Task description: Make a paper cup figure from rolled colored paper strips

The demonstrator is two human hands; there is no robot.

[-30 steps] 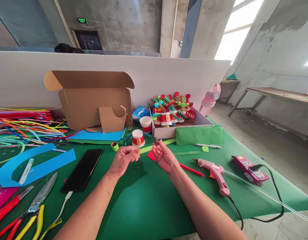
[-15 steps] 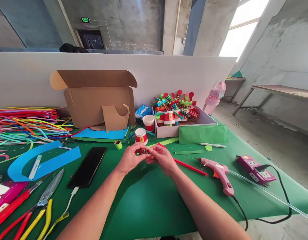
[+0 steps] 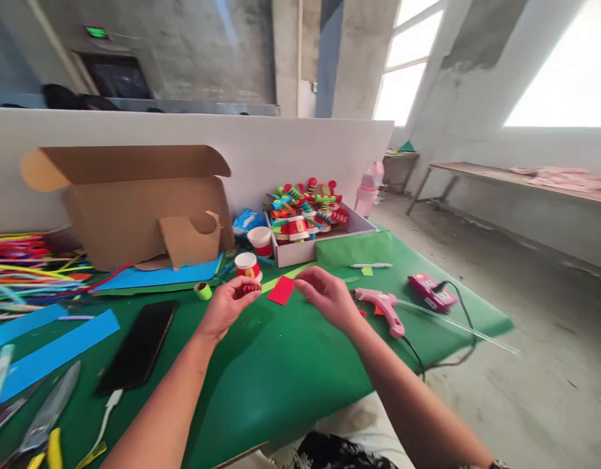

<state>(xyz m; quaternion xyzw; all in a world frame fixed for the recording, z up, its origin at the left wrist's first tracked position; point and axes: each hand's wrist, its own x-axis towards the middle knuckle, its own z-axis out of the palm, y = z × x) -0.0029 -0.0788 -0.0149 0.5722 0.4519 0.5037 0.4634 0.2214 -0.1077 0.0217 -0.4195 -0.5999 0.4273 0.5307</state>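
Observation:
My left hand point(image 3: 230, 305) is closed in a pinch around a small red springy coil point(image 3: 252, 287), partly hidden by the fingers. To its right, a red paper piece point(image 3: 281, 290) lies over a light green strip point(image 3: 303, 270). My right hand point(image 3: 328, 298) is beside that paper, fingers curved but apart, with nothing seen between them; whether the fingertips touch the paper's edge I cannot tell. A red strip point(image 3: 363, 313) shows only in bits behind my right hand. Just beyond my left hand stands a red and white paper cup point(image 3: 248, 266).
A box point(image 3: 295, 254) of colourful figures stands at the back. The pink glue gun point(image 3: 385, 306) lies right, its cord running to a purple power box point(image 3: 432, 292). Left are a phone point(image 3: 139, 345), scissors point(image 3: 51, 404), blue strips point(image 3: 60, 352), pipe cleaners point(image 3: 27, 273) and a cardboard box point(image 3: 124, 215).
My hands have come apart: the right has moved away to the right, the left keeps the red coil. The red paper between them now shows fully. The camera view has swung right.

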